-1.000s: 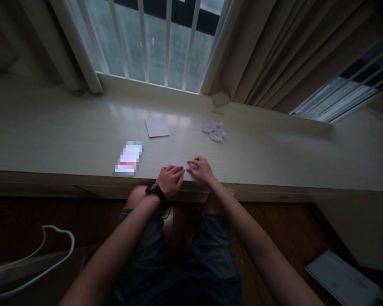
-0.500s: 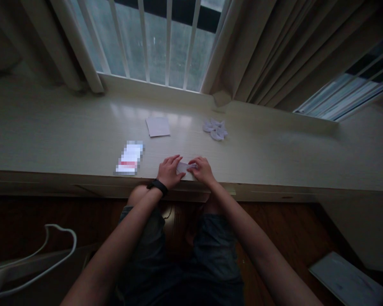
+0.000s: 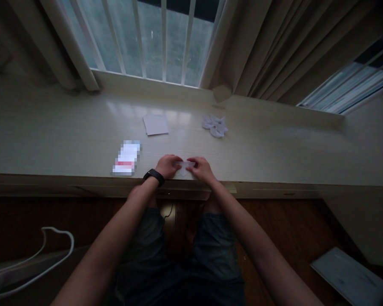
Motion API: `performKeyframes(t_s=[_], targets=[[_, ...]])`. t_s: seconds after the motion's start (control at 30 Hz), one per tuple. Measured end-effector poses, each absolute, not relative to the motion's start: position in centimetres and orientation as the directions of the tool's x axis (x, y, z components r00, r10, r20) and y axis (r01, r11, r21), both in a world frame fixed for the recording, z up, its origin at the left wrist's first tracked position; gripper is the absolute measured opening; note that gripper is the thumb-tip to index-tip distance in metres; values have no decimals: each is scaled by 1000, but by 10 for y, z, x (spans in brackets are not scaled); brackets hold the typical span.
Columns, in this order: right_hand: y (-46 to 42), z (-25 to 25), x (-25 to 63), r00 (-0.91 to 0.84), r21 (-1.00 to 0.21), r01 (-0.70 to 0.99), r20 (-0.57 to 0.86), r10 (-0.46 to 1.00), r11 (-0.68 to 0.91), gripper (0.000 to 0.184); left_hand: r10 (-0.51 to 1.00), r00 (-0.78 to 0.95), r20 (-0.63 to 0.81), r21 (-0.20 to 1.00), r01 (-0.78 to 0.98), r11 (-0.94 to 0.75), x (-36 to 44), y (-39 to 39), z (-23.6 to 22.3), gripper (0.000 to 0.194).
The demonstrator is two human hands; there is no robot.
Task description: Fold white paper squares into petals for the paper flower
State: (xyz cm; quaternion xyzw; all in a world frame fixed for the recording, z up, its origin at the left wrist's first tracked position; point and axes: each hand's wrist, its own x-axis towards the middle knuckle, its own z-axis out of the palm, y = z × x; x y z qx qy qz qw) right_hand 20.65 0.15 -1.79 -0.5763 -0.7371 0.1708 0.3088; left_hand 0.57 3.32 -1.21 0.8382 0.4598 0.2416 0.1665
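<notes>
A small folded piece of white paper (image 3: 184,169) lies at the front edge of the pale wooden ledge (image 3: 274,148), its lower part coming to a point. My left hand (image 3: 169,165), with a black watch on the wrist, pinches the paper's left end between thumb and fingers. At the right end, my right hand (image 3: 201,167) pinches it the same way. Fingers cover both ends of the paper. Beyond my hands lie a stack of square white paper (image 3: 156,125) on the left and a group of folded white paper pieces (image 3: 215,126) on the right.
A phone-like object (image 3: 127,158), blurred into blocks, lies left of my hands. Behind the ledge are a barred window (image 3: 147,42) and beige curtains (image 3: 258,51). A white cable (image 3: 70,246) loops at lower left; a pale flat panel (image 3: 351,272) lies at lower right.
My left hand has gone from lying over the paper, to opening beside it, to pinching its left end. The paper now shows a downward point. My right hand stays at the right end.
</notes>
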Motion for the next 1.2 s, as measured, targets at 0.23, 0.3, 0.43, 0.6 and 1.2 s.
performKeyframes(t_s=[0.23,0.3,0.43,0.6,1.2], targets=[[1,-18,209,-182,-608,724,285,941,324,10,844,448,294,542,649,-534,1,30,-16,13],[-1,-19,210,-177,-614,715,303,936,334,10,837,449,313,543,638,-546,-1,29,-18,12],[-6,-19,210,-194,-604,708,331,923,366,8,809,477,342,483,649,-587,-2,25,-18,13],[-14,-19,210,-254,-531,730,375,892,431,15,776,493,394,404,665,-628,-2,18,-18,17],[-21,-14,215,-390,-411,766,315,865,495,24,646,677,353,125,650,-750,-13,1,-12,24]])
